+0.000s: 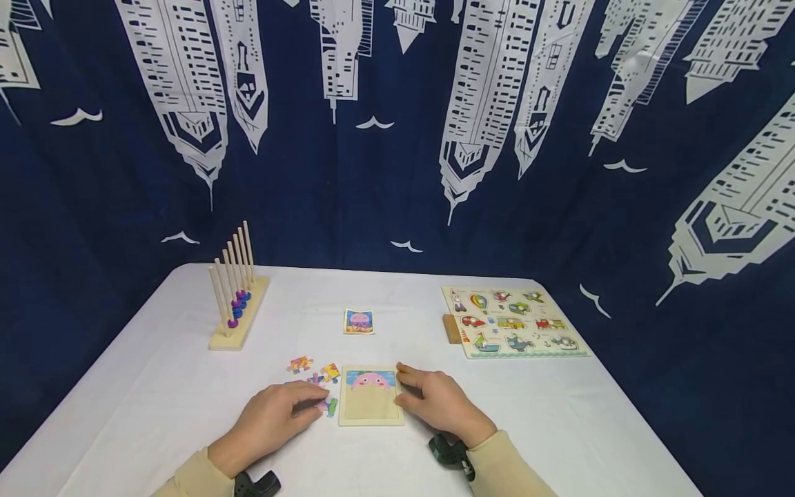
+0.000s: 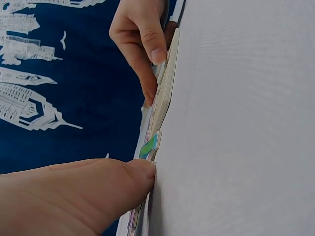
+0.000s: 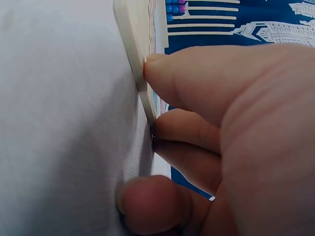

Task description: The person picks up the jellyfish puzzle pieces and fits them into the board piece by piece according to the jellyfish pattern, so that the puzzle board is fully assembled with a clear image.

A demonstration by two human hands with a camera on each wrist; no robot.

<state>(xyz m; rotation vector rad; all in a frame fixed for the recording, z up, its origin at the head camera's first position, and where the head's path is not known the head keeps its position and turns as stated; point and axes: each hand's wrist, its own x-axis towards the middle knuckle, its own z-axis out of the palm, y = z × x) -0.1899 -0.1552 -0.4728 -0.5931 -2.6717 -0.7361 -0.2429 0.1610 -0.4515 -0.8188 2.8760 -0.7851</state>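
Note:
A square wooden puzzle board lies in front of me, its top strip filled with a pink cartoon face on blue and its lower part bare wood. My right hand grips the board's right side, thumb on the frame and fingers at its edge. Left of the board, my left hand has thumb and index finger at a green, blue and pink puzzle piece. In the left wrist view the thumb overlaps that piece. Loose jigsaw pieces lie beyond the left fingers, partly hidden by them.
Behind the board lies a small picture card. A wooden peg stand with beads is at the back left. At the back right, a vehicle picture board rests over a brown wooden block. A dark patterned curtain hangs behind the table.

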